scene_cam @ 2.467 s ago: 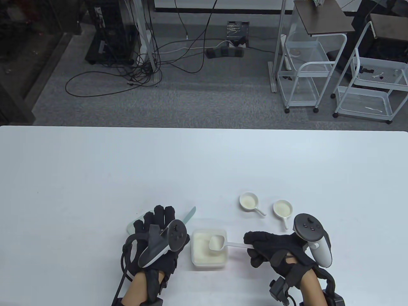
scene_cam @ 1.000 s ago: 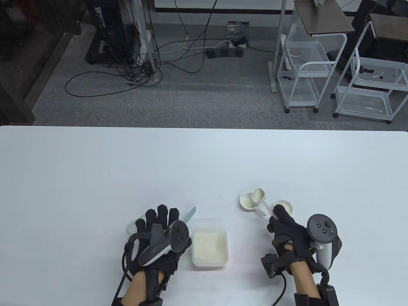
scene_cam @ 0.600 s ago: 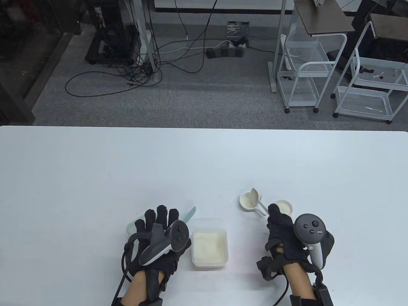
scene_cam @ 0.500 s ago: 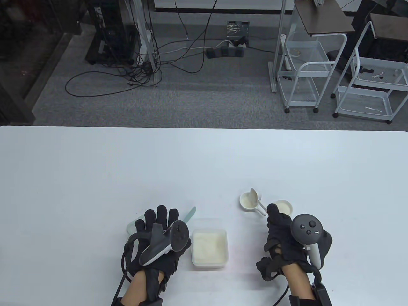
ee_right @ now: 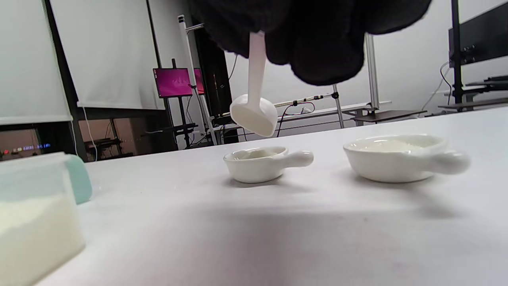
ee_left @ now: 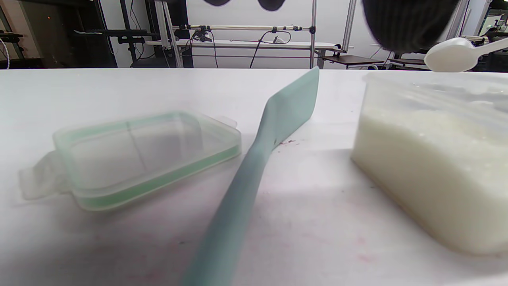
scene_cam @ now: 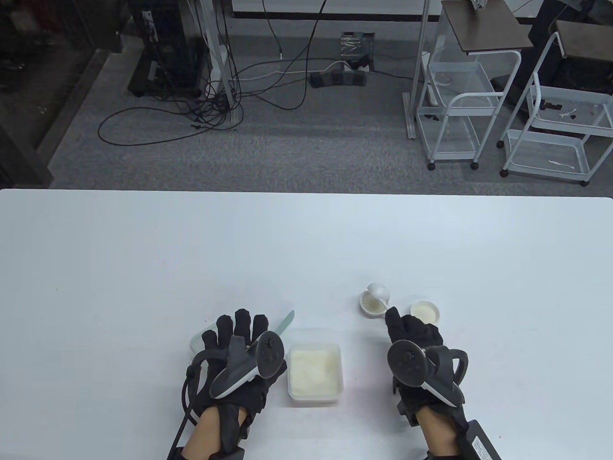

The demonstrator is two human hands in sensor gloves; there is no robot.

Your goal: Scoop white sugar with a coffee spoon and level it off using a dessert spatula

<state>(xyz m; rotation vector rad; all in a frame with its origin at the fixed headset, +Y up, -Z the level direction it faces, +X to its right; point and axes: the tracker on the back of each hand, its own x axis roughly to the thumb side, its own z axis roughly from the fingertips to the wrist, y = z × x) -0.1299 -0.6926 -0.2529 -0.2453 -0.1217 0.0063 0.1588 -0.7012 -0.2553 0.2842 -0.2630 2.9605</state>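
My right hand [scene_cam: 400, 326] pinches the handle of the white coffee spoon [scene_cam: 378, 291]. The spoon's bowl [ee_right: 254, 113] is tipped face down just above the left of two small white handled dishes [scene_cam: 369, 304], which has sugar in it. The clear tub of white sugar [scene_cam: 314, 373] stands between my hands. My left hand [scene_cam: 237, 335] lies with straight fingers over the handle end of the pale green dessert spatula [scene_cam: 287, 321]. In the left wrist view, the spatula [ee_left: 278, 119] lies flat on the table and nothing grips it.
The tub's clear lid with a green seal [ee_left: 139, 155] lies left of the spatula, partly under my left hand. The second small dish [scene_cam: 425, 311] with sugar sits right of the first, close to my right fingers. The white table [scene_cam: 306, 239] stretches far beyond.
My right hand carried the spoon from the sugar tub to the left dish, then rolled the wrist so the spoon's bowl turned face down. The left hand stayed still.
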